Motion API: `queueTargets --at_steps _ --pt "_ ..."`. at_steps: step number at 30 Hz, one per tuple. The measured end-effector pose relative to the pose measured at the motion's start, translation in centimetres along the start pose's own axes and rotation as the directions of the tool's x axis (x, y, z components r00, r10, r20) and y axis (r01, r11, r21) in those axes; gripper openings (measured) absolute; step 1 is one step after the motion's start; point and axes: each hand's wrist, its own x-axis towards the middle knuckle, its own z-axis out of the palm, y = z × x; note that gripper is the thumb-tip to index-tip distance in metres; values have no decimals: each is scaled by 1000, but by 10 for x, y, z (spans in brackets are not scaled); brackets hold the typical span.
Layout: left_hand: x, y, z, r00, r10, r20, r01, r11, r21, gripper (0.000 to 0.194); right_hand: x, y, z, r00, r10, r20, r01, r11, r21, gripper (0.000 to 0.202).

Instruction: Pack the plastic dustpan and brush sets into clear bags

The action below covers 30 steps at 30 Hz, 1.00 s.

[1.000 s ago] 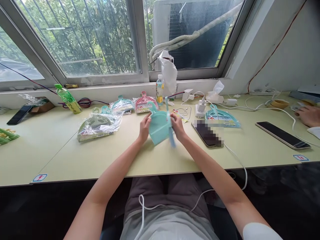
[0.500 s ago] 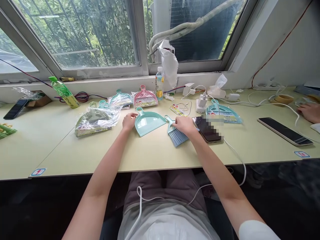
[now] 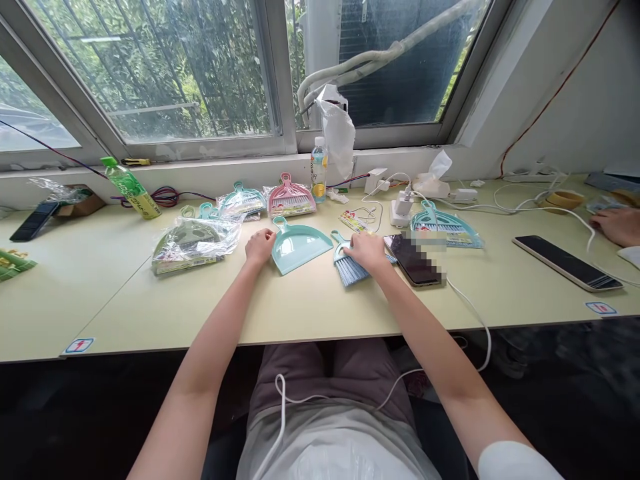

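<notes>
A light teal dustpan (image 3: 302, 249) lies on the pale table, its handle pointing toward the window. My left hand (image 3: 260, 247) is closed at its left edge, gripping it near the handle. To the right of the dustpan, my right hand (image 3: 367, 251) is closed on a small teal brush (image 3: 350, 268) with grey-blue bristles, which point toward the table's front edge. The fingertips of both hands are partly hidden. A dark phone (image 3: 414, 263) lies just right of my right hand.
Bagged dustpan sets (image 3: 190, 247) stand left and behind, with a pink set (image 3: 291, 199) and a bottle (image 3: 319, 168) by the window. A teal set (image 3: 445, 227), a charger (image 3: 401, 209), cables and another phone (image 3: 567, 263) are right. Another person's hand (image 3: 617, 225) rests far right.
The brush has turned a little, its bristles shifting slightly toward the window and left. My right hand has moved slightly left. The dustpan looks nearly unmoved.
</notes>
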Motion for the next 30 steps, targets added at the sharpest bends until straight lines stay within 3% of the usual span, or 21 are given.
queueTargets --at_steps 8,12,14,17,22,24,27,30 --pt "-2 1 3 997 67 31 -71 989 129 29 1 -1 -5 999 31 35 -33 998 52 35" --pt "-2 1 2 996 86 34 -90 986 139 30 -2 -2 -13 1000 1 -26 4 985 174 32" --pt "-6 5 3 986 151 66 -158 981 114 28 -4 -4 -17 997 -24 -79 44 964 261 28" --pt "-20 20 7 926 337 169 -343 939 5 29 -8 -9 -17 985 -73 -153 115 952 284 24" --pt "-49 51 12 751 595 285 -573 803 -166 41 -11 -16 -4 973 -192 -127 214 957 194 22" --pt "-54 56 10 706 658 262 -643 751 -150 35 -9 -17 0 967 -227 -114 246 948 200 21" --pt "-52 52 4 687 713 140 -720 694 -5 24 -7 -17 5 960 -257 -109 276 936 220 19" --pt "-44 41 0 646 762 39 -756 632 174 29 -7 -19 7 952 -279 -122 302 921 248 18"
